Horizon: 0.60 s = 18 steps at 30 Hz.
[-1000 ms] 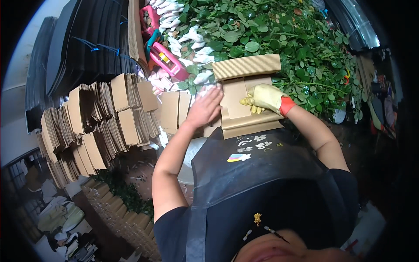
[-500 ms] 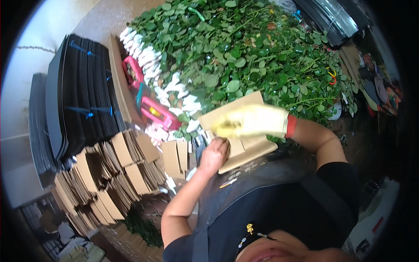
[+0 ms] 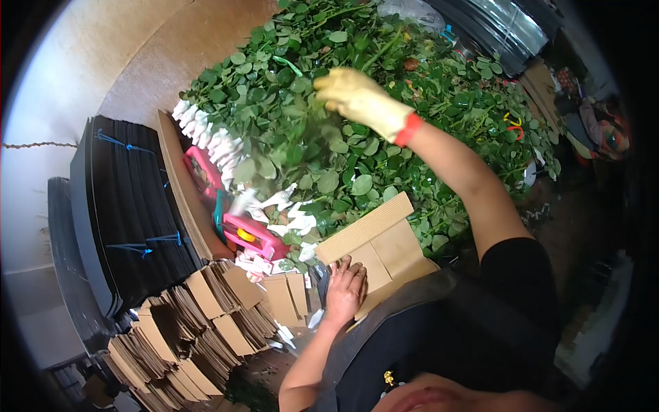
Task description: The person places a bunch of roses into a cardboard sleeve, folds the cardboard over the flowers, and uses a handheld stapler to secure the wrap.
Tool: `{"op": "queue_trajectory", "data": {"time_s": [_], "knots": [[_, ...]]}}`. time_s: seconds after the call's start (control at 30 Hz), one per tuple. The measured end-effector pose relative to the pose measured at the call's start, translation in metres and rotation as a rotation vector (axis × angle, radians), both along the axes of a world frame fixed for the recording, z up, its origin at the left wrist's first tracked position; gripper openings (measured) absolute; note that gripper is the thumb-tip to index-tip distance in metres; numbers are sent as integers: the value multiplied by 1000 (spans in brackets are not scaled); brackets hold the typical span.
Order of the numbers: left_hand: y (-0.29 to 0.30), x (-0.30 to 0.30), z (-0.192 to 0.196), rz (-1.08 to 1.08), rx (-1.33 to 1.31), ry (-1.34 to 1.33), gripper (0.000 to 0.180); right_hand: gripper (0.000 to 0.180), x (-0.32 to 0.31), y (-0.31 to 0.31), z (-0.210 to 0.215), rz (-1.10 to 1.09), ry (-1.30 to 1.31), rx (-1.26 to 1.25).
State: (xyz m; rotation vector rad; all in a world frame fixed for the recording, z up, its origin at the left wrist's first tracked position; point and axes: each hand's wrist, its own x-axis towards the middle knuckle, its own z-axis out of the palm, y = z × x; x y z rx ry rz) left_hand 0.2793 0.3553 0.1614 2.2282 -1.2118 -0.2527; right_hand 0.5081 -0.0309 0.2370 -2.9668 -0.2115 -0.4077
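- Fingers [image 3: 351, 269] of the bare left hand [image 3: 345, 292] lay next to each other, a little bent, on the left edge of a brown cardboard piece [image 3: 395, 257]; I could not tell if they pinched it or just pressed on it.
- Right hand [image 3: 360, 103], in a yellow glove with a red cuff [image 3: 408, 130], was up over the leaves, well apart from the cardboard; its fingers were blurry, so I could not tell if they held something.
- The cardboard piece was right in front of the person, between the leaves and the dark apron [image 3: 391, 309], and its flat part looked plain brown.
- Its far end had a long strip with ridges [image 3: 364, 229], and the long way of that strip went from lower left to upper right.
- One fold line on the flat part ran from the strip back toward the person.
- Big heaps of green leaves [image 3: 371, 165] lay past the cardboard.
- On the left sat a pink tape holder [image 3: 264, 237] with a yellow middle; any writing on it was too small to read.
- White lumps [image 3: 213, 147] made a row along the leaves.
- Farther left stood piles of folded brown cardboard [image 3: 195, 326] and tall black sheets [image 3: 134, 213] with blue ties [image 3: 156, 242].
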Motion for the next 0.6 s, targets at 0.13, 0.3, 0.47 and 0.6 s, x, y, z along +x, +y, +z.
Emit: {"op": "queue_trajectory", "data": {"time_s": [0.13, 0.3, 0.47, 0.6], "knots": [[-3, 2, -1, -26, -25, 15, 30, 51, -115, -20, 86, 198, -565, 15], [14, 3, -20, -9, 40, 192, 54, 52, -253, -9, 113, 250, 187, 118], [11, 8, 1, 30, -11, 380, 112, 9, -362, -28, 37, -67, 472, 315], [12, 11, 0, -146, -6, 58, 72, 12, -388, -35, 3, -137, 593, 467]]}}
